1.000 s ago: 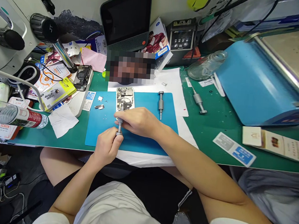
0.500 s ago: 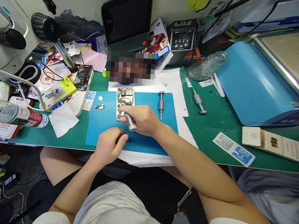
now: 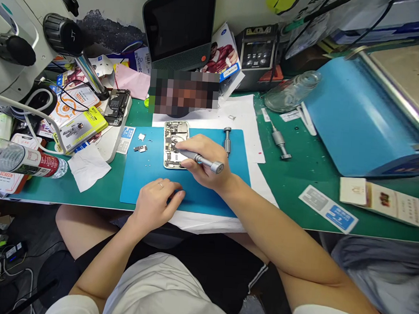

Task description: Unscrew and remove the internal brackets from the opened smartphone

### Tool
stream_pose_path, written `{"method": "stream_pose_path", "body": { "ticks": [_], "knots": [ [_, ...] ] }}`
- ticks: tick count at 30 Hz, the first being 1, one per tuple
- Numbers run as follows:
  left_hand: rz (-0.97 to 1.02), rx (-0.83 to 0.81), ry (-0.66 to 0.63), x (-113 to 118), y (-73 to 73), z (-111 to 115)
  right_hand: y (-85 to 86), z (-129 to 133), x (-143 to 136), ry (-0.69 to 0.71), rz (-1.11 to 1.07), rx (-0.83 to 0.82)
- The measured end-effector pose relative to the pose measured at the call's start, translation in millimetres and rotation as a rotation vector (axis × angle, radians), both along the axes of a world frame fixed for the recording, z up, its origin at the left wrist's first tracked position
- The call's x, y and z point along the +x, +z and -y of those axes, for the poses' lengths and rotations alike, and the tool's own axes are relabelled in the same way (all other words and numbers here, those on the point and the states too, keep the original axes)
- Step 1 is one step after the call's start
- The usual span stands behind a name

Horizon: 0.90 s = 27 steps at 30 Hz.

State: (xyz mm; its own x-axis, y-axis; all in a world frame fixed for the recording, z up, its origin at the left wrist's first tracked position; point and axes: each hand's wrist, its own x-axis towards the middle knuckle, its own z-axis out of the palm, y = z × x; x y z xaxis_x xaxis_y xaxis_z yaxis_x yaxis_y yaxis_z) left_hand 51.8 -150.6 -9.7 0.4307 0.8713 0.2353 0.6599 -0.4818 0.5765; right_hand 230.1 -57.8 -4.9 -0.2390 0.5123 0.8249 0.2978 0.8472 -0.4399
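My right hand [image 3: 211, 159] is closed around a grey precision screwdriver [image 3: 204, 160]. The driver lies tilted in the grip, its round cap towards the lower right, and my fingers hide its tip. Just left of that hand, an opened phone [image 3: 174, 150] lies on the blue mat [image 3: 136, 176] with its inner parts bare. My left hand [image 3: 157, 199], with a ring on one finger, rests at the mat's front, below the phone. Its fingers are loosely curled, the thumb stands apart, and it holds nothing.
A second screwdriver [image 3: 227, 140] lies on the mat behind my right hand, a third [image 3: 279, 142] further right. Small metal parts [image 3: 140, 148] lie left of the phone. A plastic bottle [image 3: 33, 160] lies at left, a glass jar [image 3: 292, 91] at back right, near a blue machine [image 3: 348, 123].
My right hand has shifted slightly up and right, and the screwdriver has tipped so its cap points to the right. More of the phone's lower part shows. My left hand is nearly still.
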Motion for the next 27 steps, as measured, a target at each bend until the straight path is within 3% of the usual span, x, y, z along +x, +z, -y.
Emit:
{"method": "stream_pose_path", "body": {
  "ticks": [7,17,27],
  "knots": [
    [-0.003,0.0,-0.002,0.0,0.8,0.5,0.6,-0.2,1.4,-0.082,-0.048,0.031],
    [-0.025,0.008,-0.005,0.5,0.3,0.2,-0.1,0.9,1.5,-0.047,-0.099,0.028],
    [0.012,0.009,0.05,0.5,-0.6,0.6,-11.1,0.9,1.9,-0.047,-0.082,-0.15]
  ]
}}
